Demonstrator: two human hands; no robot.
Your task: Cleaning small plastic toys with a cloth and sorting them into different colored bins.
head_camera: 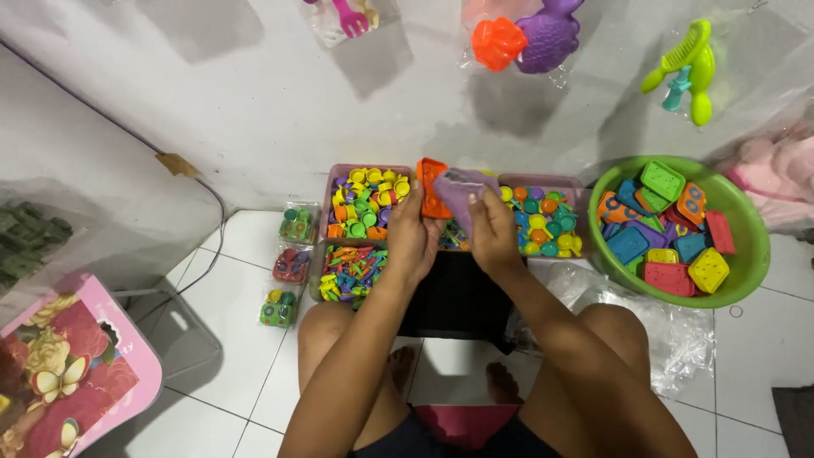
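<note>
My left hand (411,240) and my right hand (493,231) are raised together over the trays and both hold a small clear plastic bag with a purple toy tray (458,188) in it. An orange toy tray (432,188) stands on edge just behind my left hand's fingers. Below the hands lies a black tray (458,297) between my knees. A pink bin (335,182) of small yellow, green and orange toy cups is to the left, and another bin (543,222) of coloured cups is to the right.
A green basin (746,254) of coloured toy trays stands at the right. A bin of toy cutlery (348,273) and three packed toy bags (292,265) lie at the left. Clear plastic bags (678,331) lie by my right knee. Bagged toys hang on the wall. A pink table (76,365) is at the lower left.
</note>
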